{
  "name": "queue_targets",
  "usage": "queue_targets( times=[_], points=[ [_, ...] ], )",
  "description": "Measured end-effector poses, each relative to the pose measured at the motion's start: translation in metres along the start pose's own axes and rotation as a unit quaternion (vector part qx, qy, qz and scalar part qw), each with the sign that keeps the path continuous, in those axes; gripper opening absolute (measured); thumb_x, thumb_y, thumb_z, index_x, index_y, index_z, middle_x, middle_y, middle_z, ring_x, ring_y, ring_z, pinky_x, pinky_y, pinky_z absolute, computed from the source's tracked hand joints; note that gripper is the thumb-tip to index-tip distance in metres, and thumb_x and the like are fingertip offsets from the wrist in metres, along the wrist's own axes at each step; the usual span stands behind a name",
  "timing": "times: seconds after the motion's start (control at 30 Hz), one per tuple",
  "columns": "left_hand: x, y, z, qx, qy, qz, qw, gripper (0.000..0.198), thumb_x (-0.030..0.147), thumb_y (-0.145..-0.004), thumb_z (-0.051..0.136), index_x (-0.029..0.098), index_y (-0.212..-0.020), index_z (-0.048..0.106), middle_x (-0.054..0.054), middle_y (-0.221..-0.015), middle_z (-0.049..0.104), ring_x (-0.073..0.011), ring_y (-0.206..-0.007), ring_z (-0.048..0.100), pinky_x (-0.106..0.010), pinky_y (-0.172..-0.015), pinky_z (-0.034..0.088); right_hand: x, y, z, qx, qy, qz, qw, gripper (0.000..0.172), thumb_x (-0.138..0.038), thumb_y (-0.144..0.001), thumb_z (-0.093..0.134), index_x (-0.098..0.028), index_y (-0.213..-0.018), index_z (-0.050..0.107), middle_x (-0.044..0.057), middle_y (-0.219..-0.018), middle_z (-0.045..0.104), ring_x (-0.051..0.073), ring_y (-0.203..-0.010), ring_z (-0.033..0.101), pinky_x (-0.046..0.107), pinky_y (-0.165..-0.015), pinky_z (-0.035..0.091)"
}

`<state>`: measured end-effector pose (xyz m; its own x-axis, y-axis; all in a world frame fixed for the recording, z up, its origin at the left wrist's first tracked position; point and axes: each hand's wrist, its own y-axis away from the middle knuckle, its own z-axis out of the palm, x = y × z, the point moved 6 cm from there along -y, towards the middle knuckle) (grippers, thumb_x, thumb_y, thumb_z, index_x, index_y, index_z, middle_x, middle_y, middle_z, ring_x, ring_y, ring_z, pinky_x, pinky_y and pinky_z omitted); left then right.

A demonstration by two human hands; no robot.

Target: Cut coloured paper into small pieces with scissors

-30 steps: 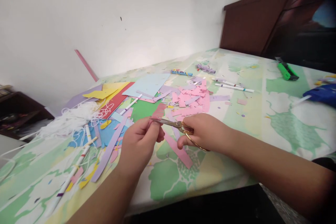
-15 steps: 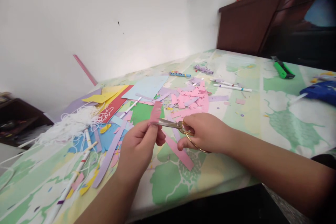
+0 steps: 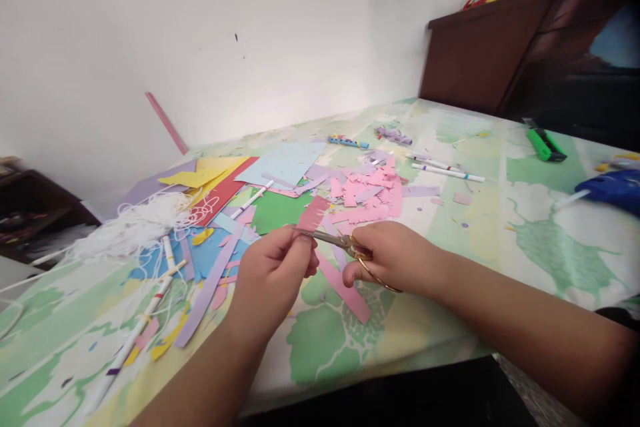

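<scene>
My left hand [image 3: 273, 273] pinches the lower end of a small pink paper strip [image 3: 313, 212] with a fringed edge and holds it up over the table. My right hand [image 3: 393, 255] grips gold-handled scissors [image 3: 334, 240], fingers through the loops. The blades point left and meet the strip just above my left fingertips. A longer pink strip [image 3: 345, 285] lies flat on the patterned tablecloth [image 3: 500, 227] under both hands.
A heap of pink and lilac paper scraps [image 3: 367, 190] lies beyond the hands. Coloured sheets [image 3: 225, 187], white string [image 3: 135, 227] and white marker pens [image 3: 445, 170] spread left and behind. A blue glue gun [image 3: 613, 188] and a green cutter [image 3: 545, 144] sit at right, before a dark cabinet [image 3: 480, 47].
The pink strip has tilted to the right in my left hand, and the scissor blades have closed against its base. Both hands stay in nearly the same place.
</scene>
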<state>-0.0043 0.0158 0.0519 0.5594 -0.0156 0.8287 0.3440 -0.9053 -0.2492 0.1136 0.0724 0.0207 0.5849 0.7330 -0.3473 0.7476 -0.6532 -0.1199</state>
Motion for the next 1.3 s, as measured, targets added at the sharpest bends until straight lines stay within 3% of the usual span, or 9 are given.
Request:
queue_targets(
  times=[0.27, 0.73, 0.9, 1.13, 1.3],
  points=[
    [-0.001, -0.002, -0.001, 0.0, 0.028, 0.001, 1.0, 0.027, 0.018, -0.069, 0.039, 0.019, -0.043, 0.046, 0.004, -0.041, 0.048, -0.009, -0.044, 0.045, -0.02, -0.045, 0.036, 0.002, 0.0, -0.001, 0.009, 0.001, 0.005, 1.0, 0.048, -0.065, -0.06, 0.04, -0.017, -0.055, 0.04, -0.002, -0.05, 0.045, 0.008, -0.044, 0.035, 0.019, -0.041, 0.021],
    [-0.005, -0.004, 0.003, -0.084, -0.015, 0.004, 0.996, 0.023, 0.022, -0.072, 0.038, 0.018, -0.051, 0.046, 0.005, -0.045, 0.046, -0.0079, -0.045, 0.044, -0.019, -0.046, 0.035, 0.001, 0.0, 0.0, 0.022, 0.017, 0.007, 1.0, 0.046, -0.063, -0.061, 0.041, -0.018, -0.056, 0.041, -0.002, -0.051, 0.046, 0.009, -0.044, 0.035, 0.019, -0.041, 0.021],
    [-0.008, -0.004, 0.003, -0.079, -0.005, 0.012, 0.997, 0.023, 0.026, -0.073, 0.039, 0.019, -0.054, 0.048, 0.005, -0.047, 0.047, -0.008, -0.048, 0.045, -0.019, -0.046, 0.035, 0.001, 0.0, -0.002, 0.023, 0.008, 0.005, 1.0, 0.041, -0.058, -0.064, 0.044, -0.018, -0.055, 0.04, -0.002, -0.048, 0.047, 0.009, -0.042, 0.035, 0.019, -0.04, 0.021],
    [-0.007, -0.003, 0.003, -0.094, -0.004, -0.043, 0.995, 0.022, 0.023, -0.072, 0.04, 0.018, -0.051, 0.046, 0.005, -0.047, 0.047, -0.0085, -0.048, 0.045, -0.018, -0.045, 0.035, 0.0, -0.001, -0.002, 0.006, -0.022, 0.006, 1.0, 0.04, -0.057, -0.065, 0.044, -0.018, -0.058, 0.04, -0.001, -0.054, 0.053, 0.009, -0.044, 0.038, 0.018, -0.04, 0.022],
    [-0.006, -0.004, 0.002, -0.08, -0.018, -0.012, 0.997, 0.025, 0.025, -0.074, 0.037, 0.019, -0.05, 0.044, 0.005, -0.046, 0.046, -0.0079, -0.048, 0.044, -0.017, -0.044, 0.034, 0.004, 0.0, -0.002, 0.022, 0.022, 0.018, 0.999, 0.048, -0.066, -0.057, 0.042, -0.018, -0.057, 0.041, -0.001, -0.051, 0.049, 0.009, -0.043, 0.036, 0.019, -0.039, 0.02]
  ],
)
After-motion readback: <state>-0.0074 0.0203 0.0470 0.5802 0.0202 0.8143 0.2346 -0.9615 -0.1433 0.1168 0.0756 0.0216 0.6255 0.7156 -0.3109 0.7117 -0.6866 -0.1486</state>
